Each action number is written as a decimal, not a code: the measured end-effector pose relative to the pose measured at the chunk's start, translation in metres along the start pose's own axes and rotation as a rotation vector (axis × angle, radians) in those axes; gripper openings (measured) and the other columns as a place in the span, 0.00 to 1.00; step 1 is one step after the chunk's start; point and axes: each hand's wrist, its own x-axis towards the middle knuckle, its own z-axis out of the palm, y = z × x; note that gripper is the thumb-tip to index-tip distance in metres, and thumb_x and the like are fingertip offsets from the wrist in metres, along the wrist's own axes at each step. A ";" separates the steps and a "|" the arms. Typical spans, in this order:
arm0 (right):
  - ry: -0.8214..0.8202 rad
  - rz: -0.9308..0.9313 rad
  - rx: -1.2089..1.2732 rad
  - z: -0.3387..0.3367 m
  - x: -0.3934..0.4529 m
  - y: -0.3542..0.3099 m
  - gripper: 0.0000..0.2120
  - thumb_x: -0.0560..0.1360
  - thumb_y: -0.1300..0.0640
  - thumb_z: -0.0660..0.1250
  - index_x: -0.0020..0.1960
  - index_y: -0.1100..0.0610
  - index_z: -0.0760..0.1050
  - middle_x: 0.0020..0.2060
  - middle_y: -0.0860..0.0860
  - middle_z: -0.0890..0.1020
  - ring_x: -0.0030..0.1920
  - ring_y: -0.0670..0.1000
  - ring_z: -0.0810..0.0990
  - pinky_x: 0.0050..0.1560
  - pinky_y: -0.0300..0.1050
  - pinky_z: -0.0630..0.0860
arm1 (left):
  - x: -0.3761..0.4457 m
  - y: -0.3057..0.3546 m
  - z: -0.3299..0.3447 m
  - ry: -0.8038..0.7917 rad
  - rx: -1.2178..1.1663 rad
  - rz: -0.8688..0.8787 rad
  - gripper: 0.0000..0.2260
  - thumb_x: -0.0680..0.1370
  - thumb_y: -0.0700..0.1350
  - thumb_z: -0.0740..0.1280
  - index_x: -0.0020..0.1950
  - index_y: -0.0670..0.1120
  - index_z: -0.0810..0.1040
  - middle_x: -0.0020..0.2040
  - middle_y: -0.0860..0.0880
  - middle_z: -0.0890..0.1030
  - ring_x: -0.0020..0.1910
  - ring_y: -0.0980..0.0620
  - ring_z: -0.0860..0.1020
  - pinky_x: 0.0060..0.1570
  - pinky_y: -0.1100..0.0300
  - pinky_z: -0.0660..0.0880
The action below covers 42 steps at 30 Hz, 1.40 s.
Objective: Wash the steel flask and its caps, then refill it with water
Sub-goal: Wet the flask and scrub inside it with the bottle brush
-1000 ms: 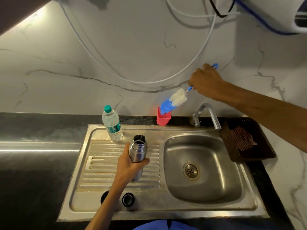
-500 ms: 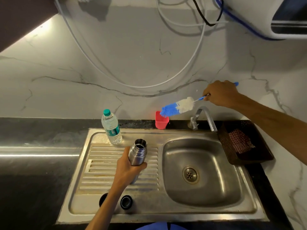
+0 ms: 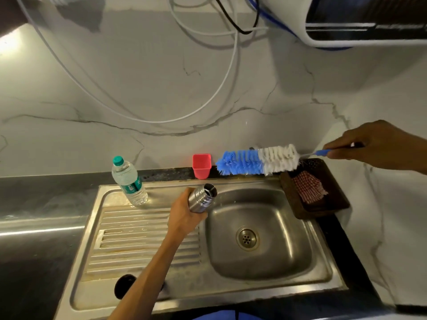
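Left hand point(image 3: 184, 215) wraps the lower body of the flask point(image 3: 202, 198), so only its upper part and open mouth show; the flask tilts toward the right, its mouth over the left rim of the sink point(image 3: 272, 269) basin. Right hand point(image 3: 374, 144) pinches the thin blue handle of the brush point(image 3: 258, 159), held level above the back edge of the sink; its fingers cover the handle's end, and the forearm is cut off at the right frame edge. The brush head, blue at the tip and white nearer the handle, hides whatever stands behind it. A dark cap point(image 3: 126, 286) lies on the front of the drainboard, partly hidden by the left forearm; a second one may lie under the arm, but that cannot be made out. A water bottle point(image 3: 129, 181) stands upright at the drainboard's back corner. A red cup point(image 3: 201, 166) sits on the dark table behind the sink. A brown tray point(image 3: 298, 204) to the right holds a checked cloth point(image 3: 309, 187).
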 end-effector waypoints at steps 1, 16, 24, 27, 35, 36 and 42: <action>0.015 0.004 0.032 -0.005 -0.012 0.001 0.12 0.72 0.41 0.71 0.55 0.37 0.84 0.36 0.33 0.82 0.45 0.32 0.78 0.43 0.37 0.70 | 0.002 0.007 0.006 0.000 -0.002 0.016 0.27 0.61 0.43 0.84 0.54 0.54 0.76 0.45 0.57 0.82 0.41 0.61 0.80 0.37 0.68 0.70; 0.051 0.057 -0.174 -0.020 -0.096 0.047 0.27 0.71 0.18 0.49 0.58 0.26 0.77 0.43 0.27 0.78 0.45 0.35 0.78 0.38 0.48 0.79 | -0.017 0.072 0.080 -0.046 -0.022 0.187 0.30 0.59 0.51 0.81 0.58 0.55 0.75 0.49 0.57 0.83 0.44 0.57 0.82 0.42 0.57 0.78; 0.102 -0.110 -0.344 -0.020 -0.123 0.060 0.28 0.78 0.29 0.53 0.58 0.42 0.85 0.34 0.33 0.74 0.31 0.39 0.73 0.34 0.39 0.66 | -0.029 0.085 0.094 -0.023 0.047 0.285 0.29 0.59 0.46 0.84 0.57 0.50 0.78 0.47 0.58 0.80 0.42 0.63 0.78 0.41 0.67 0.71; 0.135 -0.268 -0.580 -0.016 -0.128 0.062 0.25 0.80 0.39 0.54 0.60 0.49 0.85 0.38 0.42 0.77 0.33 0.54 0.78 0.39 0.46 0.65 | -0.033 0.091 0.098 -0.016 0.043 0.296 0.30 0.60 0.46 0.84 0.58 0.50 0.78 0.47 0.59 0.80 0.43 0.65 0.79 0.40 0.73 0.69; 0.249 -0.535 -0.908 -0.015 -0.132 0.045 0.18 0.71 0.70 0.68 0.60 0.61 0.82 0.43 0.57 0.81 0.41 0.64 0.78 0.44 0.60 0.69 | -0.029 0.084 0.097 -0.057 0.079 0.305 0.30 0.57 0.53 0.80 0.57 0.51 0.77 0.48 0.57 0.81 0.43 0.60 0.78 0.42 0.62 0.73; 0.247 -0.556 -0.932 -0.016 -0.132 0.043 0.20 0.70 0.71 0.67 0.60 0.61 0.81 0.44 0.58 0.81 0.41 0.65 0.78 0.45 0.60 0.69 | -0.029 0.083 0.096 -0.072 0.116 0.332 0.30 0.57 0.52 0.79 0.57 0.50 0.77 0.48 0.57 0.80 0.42 0.59 0.77 0.41 0.61 0.72; 0.213 -0.626 -0.965 -0.010 -0.126 0.033 0.21 0.70 0.72 0.64 0.61 0.63 0.79 0.45 0.61 0.81 0.41 0.65 0.77 0.46 0.59 0.67 | -0.032 0.074 0.094 -0.118 0.227 0.374 0.32 0.59 0.45 0.83 0.60 0.49 0.77 0.51 0.52 0.80 0.46 0.52 0.76 0.45 0.56 0.72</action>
